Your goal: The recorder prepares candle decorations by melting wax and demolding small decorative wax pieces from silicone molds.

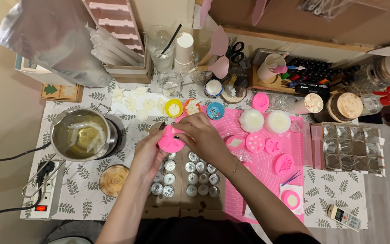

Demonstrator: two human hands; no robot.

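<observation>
Both my hands hold a small pink silicone mould [170,141] above the middle of the table. My left hand [147,156] cups it from below and the left. My right hand [199,133] grips its top right edge with the fingers curled over it. Under my hands lie rows of several small round metal tins [190,178]. Right of them is a pink silicone mat [267,174] with several pink moulds [254,142] and two white round wax shapes [251,120] on it.
A steel pot [83,134] of melting wax sits on a hotplate at the left, beside a power strip [45,192] and a wooden coaster [113,180]. White wax shapes [134,105], cups and tools crowd the back. A tray of glass jars [350,147] and a remote [345,217] are at the right.
</observation>
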